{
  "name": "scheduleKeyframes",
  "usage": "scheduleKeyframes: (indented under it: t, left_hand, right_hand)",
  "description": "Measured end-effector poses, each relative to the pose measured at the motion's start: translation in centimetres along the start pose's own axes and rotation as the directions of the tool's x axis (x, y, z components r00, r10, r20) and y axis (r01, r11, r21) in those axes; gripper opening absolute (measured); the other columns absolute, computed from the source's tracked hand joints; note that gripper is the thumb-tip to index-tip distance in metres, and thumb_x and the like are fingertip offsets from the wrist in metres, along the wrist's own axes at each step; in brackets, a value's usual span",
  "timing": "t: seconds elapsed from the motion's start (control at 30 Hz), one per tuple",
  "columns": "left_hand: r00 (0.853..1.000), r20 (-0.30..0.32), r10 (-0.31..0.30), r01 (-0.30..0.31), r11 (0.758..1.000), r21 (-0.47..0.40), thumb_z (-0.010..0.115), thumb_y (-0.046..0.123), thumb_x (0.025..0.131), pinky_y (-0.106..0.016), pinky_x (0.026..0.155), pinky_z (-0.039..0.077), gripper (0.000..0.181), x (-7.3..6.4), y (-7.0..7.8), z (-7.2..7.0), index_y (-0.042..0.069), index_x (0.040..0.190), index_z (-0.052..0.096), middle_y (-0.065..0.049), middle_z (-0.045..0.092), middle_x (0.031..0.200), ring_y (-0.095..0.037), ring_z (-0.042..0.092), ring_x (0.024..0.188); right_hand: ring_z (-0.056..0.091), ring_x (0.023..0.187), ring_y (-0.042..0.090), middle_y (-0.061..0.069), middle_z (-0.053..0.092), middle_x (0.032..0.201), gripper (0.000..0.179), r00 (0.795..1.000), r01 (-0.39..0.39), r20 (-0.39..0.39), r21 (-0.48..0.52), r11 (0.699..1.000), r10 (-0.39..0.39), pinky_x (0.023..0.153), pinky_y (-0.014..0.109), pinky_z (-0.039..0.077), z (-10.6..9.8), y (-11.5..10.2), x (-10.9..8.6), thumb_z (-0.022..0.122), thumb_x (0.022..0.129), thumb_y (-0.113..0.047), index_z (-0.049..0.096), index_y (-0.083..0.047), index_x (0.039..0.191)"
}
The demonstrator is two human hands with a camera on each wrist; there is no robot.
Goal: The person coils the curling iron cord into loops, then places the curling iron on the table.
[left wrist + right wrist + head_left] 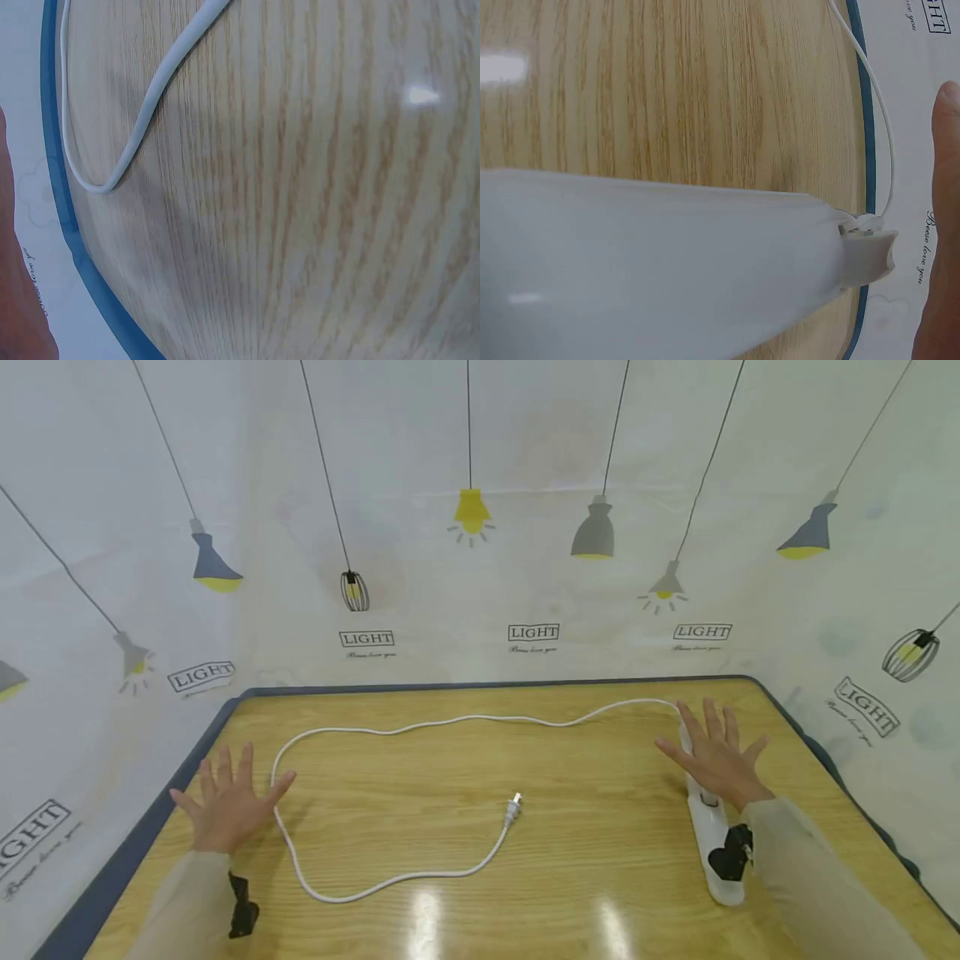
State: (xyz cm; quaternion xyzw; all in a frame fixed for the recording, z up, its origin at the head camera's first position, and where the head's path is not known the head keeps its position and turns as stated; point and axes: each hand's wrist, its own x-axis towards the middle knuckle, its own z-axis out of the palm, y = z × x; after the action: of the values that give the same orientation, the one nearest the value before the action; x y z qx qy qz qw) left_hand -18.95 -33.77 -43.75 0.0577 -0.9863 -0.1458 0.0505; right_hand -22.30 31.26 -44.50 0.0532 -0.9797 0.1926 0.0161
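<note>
My left hand (231, 806) is held with fingers spread above the left side of the wooden table, close to a bend in a white cord (390, 882). Over at the right, my right hand (720, 760) also has its fingers spread, above a white power strip (708, 839), partly hiding its far end. Both hands hold nothing. The cord leaves the strip's far end, runs left along the back and loops round to a two-prong plug (513, 810) near the middle. In the right wrist view the strip (667, 255) looms large, with the thumb side of the hand at the edge.
The wooden table (600, 793) has a dark blue border (495, 684). Behind and beside it hangs a pale backdrop (420, 568) printed with lamps and the word LIGHT. Dark wrist-worn pieces (242, 906) sit at both sleeves.
</note>
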Motion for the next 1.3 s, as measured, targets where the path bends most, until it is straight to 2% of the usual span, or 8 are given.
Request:
scheduleKeyframes:
  t: [0.23,0.33,0.47,0.57,0.73,0.9,1.1,1.3]
  left_hand:
    - [0.996,-0.042,0.074,-0.073,0.997,0.008,0.038,0.065,0.087,-0.076,0.082,-0.012,0.09,1.1,0.8,1.0,0.004,0.147,0.008,-0.034,0.006,0.144,-0.055,0.0,0.128]
    - [0.987,-0.079,0.139,-0.142,0.989,-0.039,0.046,0.055,0.089,-0.076,0.086,-0.001,0.083,1.8,2.6,1.6,0.0,0.144,0.017,-0.033,0.017,0.142,-0.052,0.014,0.127]
    - [0.969,-0.089,0.229,-0.239,0.964,-0.12,0.056,0.034,0.091,-0.063,0.093,0.024,0.063,3.3,6.6,2.7,-0.005,0.135,0.036,-0.03,0.04,0.131,-0.046,0.038,0.117]
    - [0.963,-0.058,0.264,-0.27,0.945,-0.182,0.058,0.025,0.09,-0.052,0.086,0.04,0.048,4.4,10.2,3.7,-0.005,0.126,0.049,-0.027,0.051,0.12,-0.041,0.049,0.107]
    - [0.95,-0.037,0.309,-0.306,0.905,-0.294,0.062,0.018,0.088,-0.045,0.079,0.045,0.035,6.2,15.9,5.6,-0.002,0.116,0.06,-0.02,0.059,0.111,-0.033,0.055,0.098]
    - [0.939,-0.003,0.344,-0.318,0.865,-0.388,0.063,0.014,0.087,-0.042,0.082,0.044,0.03,7.5,20.9,7.7,0.0,0.113,0.063,-0.017,0.06,0.109,-0.031,0.056,0.098]
    - [0.907,0.018,0.422,-0.365,0.804,-0.469,0.064,0.012,0.086,-0.04,0.082,0.045,0.028,8.2,25.8,10.3,0.0,0.111,0.064,-0.015,0.061,0.109,-0.029,0.056,0.097]
    - [0.9,0.1,0.424,-0.301,0.771,-0.561,0.066,0.01,0.084,-0.038,0.087,0.044,0.031,8.1,29.9,12.3,0.003,0.113,0.063,-0.01,0.061,0.112,-0.025,0.055,0.103]
  right_hand:
    - [-0.03,0.126,0.042,0.02,-0.022,0.146,0.083,1.0,-0.014,0.024,0.033,0.999,0.013,0.073,0.068,-0.029,-0.3,0.3,-0.4,0.04,0.09,-0.058,-0.006,-0.018,0.148]
    - [-0.012,0.128,0.052,0.028,-0.01,0.147,0.086,0.999,-0.031,0.044,0.037,0.999,0.029,0.084,0.073,-0.016,-0.5,0.4,-0.7,0.041,0.09,-0.059,-0.002,-0.012,0.148]
    - [0.022,0.12,0.057,0.037,0.018,0.14,0.087,0.996,-0.077,0.044,0.084,0.994,0.074,0.088,0.069,0.022,-1.0,0.8,-1.7,0.042,0.09,-0.058,0.008,-0.001,0.146]
    - [0.035,0.114,0.054,0.038,0.031,0.132,0.084,0.993,-0.115,0.03,0.133,0.984,0.112,0.079,0.062,0.036,-1.2,1.1,-2.8,0.043,0.091,-0.055,0.016,0.005,0.143]
    - [0.046,0.107,0.049,0.037,0.043,0.124,0.079,0.986,-0.164,-0.004,0.157,0.974,0.166,0.075,0.057,0.042,-0.9,1.1,-4.4,0.044,0.091,-0.053,0.027,0.007,0.139]
    - [0.05,0.103,0.046,0.035,0.047,0.12,0.079,0.98,-0.195,-0.005,0.177,0.965,0.199,0.074,0.054,0.045,-0.3,0.8,-5.7,0.047,0.09,-0.054,0.032,0.007,0.137]
    - [0.051,0.102,0.045,0.033,0.051,0.117,0.084,0.962,-0.271,0.032,0.199,0.942,0.27,0.073,0.051,0.046,-0.2,0.4,-6.8,0.049,0.086,-0.059,0.034,0.007,0.136]
    - [0.055,0.097,0.043,0.029,0.057,0.112,0.086,0.944,-0.33,0.062,0.191,0.924,0.325,0.069,0.047,0.048,0.2,-0.1,-7.8,0.05,0.083,-0.062,0.037,0.007,0.134]
